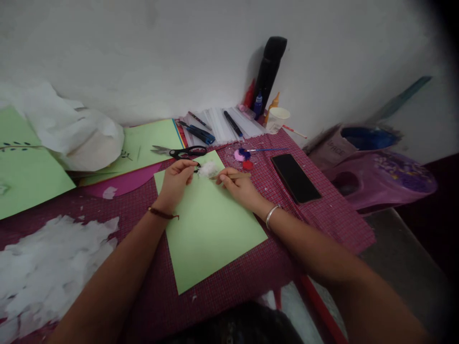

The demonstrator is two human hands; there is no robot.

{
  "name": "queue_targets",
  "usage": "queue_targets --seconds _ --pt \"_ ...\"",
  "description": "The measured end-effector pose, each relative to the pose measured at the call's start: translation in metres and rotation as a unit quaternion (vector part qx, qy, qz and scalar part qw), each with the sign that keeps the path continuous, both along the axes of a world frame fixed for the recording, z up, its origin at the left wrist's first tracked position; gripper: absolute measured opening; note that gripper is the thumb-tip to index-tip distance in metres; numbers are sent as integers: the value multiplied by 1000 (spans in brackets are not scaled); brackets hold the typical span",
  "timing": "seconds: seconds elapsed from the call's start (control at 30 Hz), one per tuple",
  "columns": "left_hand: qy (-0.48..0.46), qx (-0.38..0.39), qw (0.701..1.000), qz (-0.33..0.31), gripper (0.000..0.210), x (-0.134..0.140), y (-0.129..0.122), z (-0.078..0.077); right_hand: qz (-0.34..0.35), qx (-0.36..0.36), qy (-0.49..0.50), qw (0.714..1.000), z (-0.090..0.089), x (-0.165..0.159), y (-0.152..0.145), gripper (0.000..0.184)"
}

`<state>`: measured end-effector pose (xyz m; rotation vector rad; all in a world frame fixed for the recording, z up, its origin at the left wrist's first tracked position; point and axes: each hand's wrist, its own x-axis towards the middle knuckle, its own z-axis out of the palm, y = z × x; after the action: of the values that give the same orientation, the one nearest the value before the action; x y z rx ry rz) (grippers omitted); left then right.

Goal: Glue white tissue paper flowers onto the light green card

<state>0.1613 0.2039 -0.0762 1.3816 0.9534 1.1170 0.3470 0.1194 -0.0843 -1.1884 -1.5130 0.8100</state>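
Note:
A light green sheet of paper point(204, 234) lies in front of me on the checked tablecloth. Near its top edge sits a fluffy white tuft point(208, 168), which looks like crumpled tissue. My left hand point(178, 179) is at the tuft's left side with its fingers pinched together; a small dark bit shows at the fingertips, too small to name. From the right, my right hand point(234, 185) grips a thin tan wooden stick point(239, 176), its tip close to the tuft. Just beyond the left hand lie black-handled scissors point(182, 152).
A phone point(296, 177) and a plastic palette with paint point(239, 154) are to the right. Behind stand paint bottles point(258, 105) and a paper cup point(278, 119). A blue stapler or cutter point(201, 134) lies at the back. Torn white paper point(53, 267) covers the left front.

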Motion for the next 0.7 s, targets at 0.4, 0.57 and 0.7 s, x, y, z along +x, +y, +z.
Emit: queue_targets --seconds 0.4,0.57,0.7 --pt "90 14 996 -17 14 4 -6 3 -65 -22 34 997 -2 4 9 19" --pt "104 14 994 -17 14 3 -7 4 -54 -13 45 997 1 1 1 21" --pt "163 71 984 -6 14 5 -8 -2 -53 -4 -4 999 -1 -2 1 22"
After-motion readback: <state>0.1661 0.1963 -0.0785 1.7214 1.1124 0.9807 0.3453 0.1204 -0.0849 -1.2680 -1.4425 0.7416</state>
